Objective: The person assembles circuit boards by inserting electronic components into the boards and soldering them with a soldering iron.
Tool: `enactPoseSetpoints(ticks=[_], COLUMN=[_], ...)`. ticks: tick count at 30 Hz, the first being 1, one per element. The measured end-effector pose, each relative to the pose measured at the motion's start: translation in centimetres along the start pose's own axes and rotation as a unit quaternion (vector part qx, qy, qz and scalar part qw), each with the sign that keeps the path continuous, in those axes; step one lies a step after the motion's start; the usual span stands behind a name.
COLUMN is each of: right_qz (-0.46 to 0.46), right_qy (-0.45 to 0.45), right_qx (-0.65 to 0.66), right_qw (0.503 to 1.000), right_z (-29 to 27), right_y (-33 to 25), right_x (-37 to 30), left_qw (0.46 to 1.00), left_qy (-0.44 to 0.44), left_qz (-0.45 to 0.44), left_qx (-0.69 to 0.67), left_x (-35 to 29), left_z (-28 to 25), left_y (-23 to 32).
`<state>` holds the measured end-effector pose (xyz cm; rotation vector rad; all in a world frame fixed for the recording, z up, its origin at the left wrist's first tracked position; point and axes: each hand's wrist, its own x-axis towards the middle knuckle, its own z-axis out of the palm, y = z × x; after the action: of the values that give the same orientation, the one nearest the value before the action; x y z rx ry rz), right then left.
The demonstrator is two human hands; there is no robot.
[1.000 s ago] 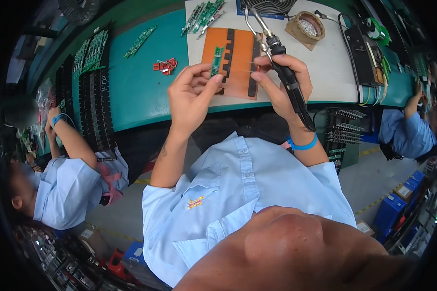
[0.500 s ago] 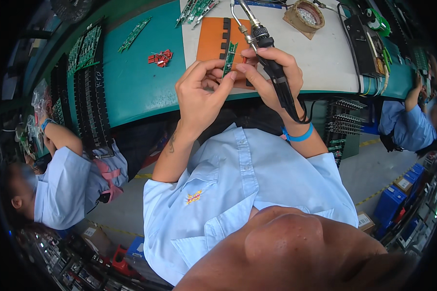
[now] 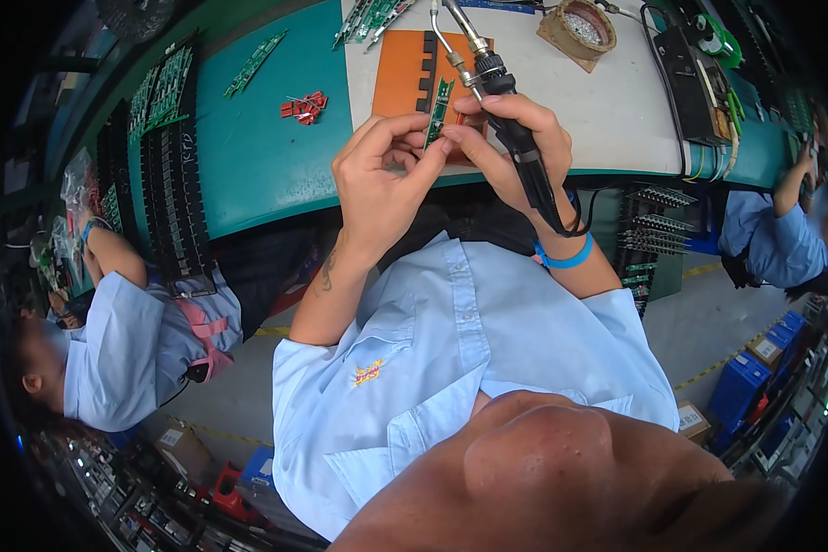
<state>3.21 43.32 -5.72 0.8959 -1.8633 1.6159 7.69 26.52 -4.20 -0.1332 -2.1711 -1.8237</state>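
My left hand pinches a narrow green circuit board upright between thumb and fingers. A soldering iron with a thin metal feed tube lies across my right hand, its tip pointing away from me and up. The thumb and fingertips of that hand are closed at the board's right side. Between them a bit of red shows, mostly hidden by the fingers. Under both hands lies an orange plate with a black notched strip. Several red parts with wire leads sit in a pile to the left.
More green boards lie on the teal mat and at the far edge. A round tip-cleaning pot stands far right, near a black box and a green solder reel. Black racks stand left. Co-workers sit both sides.
The fingertips of my right hand have moved in against the board, and the wire leads seen between the hands no longer show. The soldering iron has shifted slightly left and away.
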Motion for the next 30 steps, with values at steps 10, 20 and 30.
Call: enactPoseSetpoints(ticks=[10, 20, 30], right_qz=[0.003, -0.017, 0.044], right_qy=[0.015, -0.009, 0.094], right_qx=[0.01, -0.022, 0.035], right_qw=[1.0, 1.0, 0.994], right_z=[-0.3, -0.3, 0.9], right_y=[0.1, 0.4, -0.3], right_x=[-0.1, -0.2, -0.9], left_qw=[0.999, 0.997, 0.95], left_qy=[0.017, 0.026, 0.052], left_qz=[-0.022, 0.052, 0.211], left_qx=[-0.033, 0.06, 0.222], left_x=[-0.3, -0.3, -0.6], left_z=[0.3, 0.8, 1.4], left_y=[0.4, 0.1, -1.1])
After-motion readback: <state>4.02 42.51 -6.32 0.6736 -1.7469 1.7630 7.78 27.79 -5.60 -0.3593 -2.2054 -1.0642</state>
